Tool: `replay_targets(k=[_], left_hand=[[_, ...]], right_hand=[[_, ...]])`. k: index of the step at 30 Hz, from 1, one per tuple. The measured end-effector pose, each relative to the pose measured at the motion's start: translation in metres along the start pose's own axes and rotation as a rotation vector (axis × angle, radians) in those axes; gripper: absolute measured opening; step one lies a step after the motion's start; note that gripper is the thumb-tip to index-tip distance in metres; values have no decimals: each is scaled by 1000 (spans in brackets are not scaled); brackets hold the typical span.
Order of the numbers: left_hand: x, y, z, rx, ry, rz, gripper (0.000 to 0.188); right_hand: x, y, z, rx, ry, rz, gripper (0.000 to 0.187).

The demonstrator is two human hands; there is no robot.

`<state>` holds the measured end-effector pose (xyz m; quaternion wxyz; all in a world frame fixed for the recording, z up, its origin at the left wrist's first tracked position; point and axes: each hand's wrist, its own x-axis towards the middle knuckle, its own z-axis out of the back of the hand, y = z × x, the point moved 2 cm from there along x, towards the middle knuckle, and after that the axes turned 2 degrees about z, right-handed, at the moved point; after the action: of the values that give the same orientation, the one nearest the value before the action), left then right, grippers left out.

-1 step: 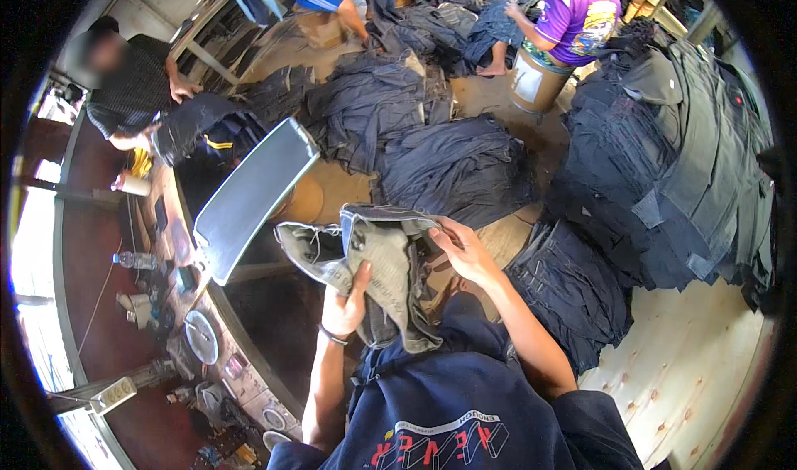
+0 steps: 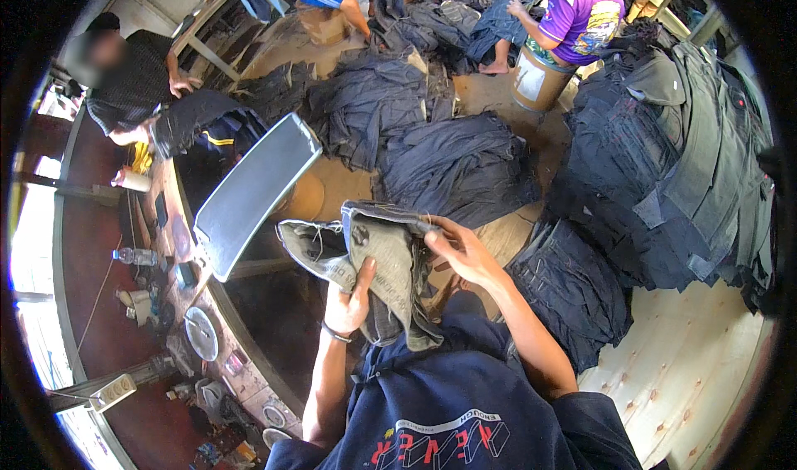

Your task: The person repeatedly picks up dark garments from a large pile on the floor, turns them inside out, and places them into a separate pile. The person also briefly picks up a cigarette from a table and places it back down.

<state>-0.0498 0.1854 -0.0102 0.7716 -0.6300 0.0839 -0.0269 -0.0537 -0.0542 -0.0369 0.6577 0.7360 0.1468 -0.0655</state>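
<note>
In front of my body I hold a dark denim garment piece (image 2: 378, 208) up with both hands, its pale grey inner cloth (image 2: 390, 271) facing me. My left hand (image 2: 347, 305) grips the grey cloth from below, thumb lying on top and fingers hidden behind. At the upper right edge my right hand (image 2: 461, 252) pinches the dark fabric between thumb and fingers. Loose white threads hang at the garment's left corner. Its lower end droops against my dark shirt (image 2: 432, 395).
A grey tilted board (image 2: 257, 200) stands left of the garment, beside a workbench (image 2: 241, 362). Piles of dark denim (image 2: 457, 167) cover the floor ahead, with a tall stack (image 2: 631, 163) at right. A person (image 2: 124, 96) works at far left; another person (image 2: 581, 22) sits on a drum (image 2: 535, 84).
</note>
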Motion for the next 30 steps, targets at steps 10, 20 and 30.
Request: replay_targets(k=[10, 20, 30], left_hand=[[9, -27, 10, -92, 88, 57, 19], [13, -36, 9, -6, 125, 54, 18], [15, 26, 38, 93, 134, 262, 36]], right_hand=[[-16, -5, -26, -404, 204, 182, 100], [-17, -39, -32, -228, -161, 22, 38], [-97, -4, 89, -463, -513, 1, 24]])
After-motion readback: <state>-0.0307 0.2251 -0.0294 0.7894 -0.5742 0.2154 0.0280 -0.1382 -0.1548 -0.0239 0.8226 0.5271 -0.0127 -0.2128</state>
